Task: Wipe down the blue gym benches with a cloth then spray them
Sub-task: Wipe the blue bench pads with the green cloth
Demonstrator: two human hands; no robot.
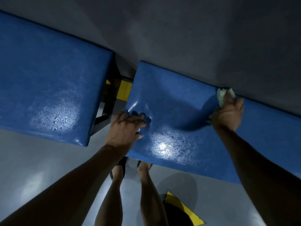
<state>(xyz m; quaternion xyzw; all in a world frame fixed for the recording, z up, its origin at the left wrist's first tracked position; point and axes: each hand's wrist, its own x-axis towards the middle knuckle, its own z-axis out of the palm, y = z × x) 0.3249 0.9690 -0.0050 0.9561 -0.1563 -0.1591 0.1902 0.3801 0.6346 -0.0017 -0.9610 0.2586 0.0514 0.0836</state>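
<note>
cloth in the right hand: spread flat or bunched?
Bunched. The white cloth shows as a crumpled wad sticking out past the fingers of the right hand, which grips it at the far edge of the right bench.

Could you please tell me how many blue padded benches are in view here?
2. One blue vinyl padded bench lies at the left; the other blue vinyl padded bench lies right of the gap, under both hands. More may lie outside the frame.

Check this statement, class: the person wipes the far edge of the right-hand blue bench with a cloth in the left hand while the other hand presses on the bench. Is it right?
Not quite. The head view shows the cloth in the right hand, at the far edge of the right-hand blue bench. The left hand is the one pressing on the bench.
</note>
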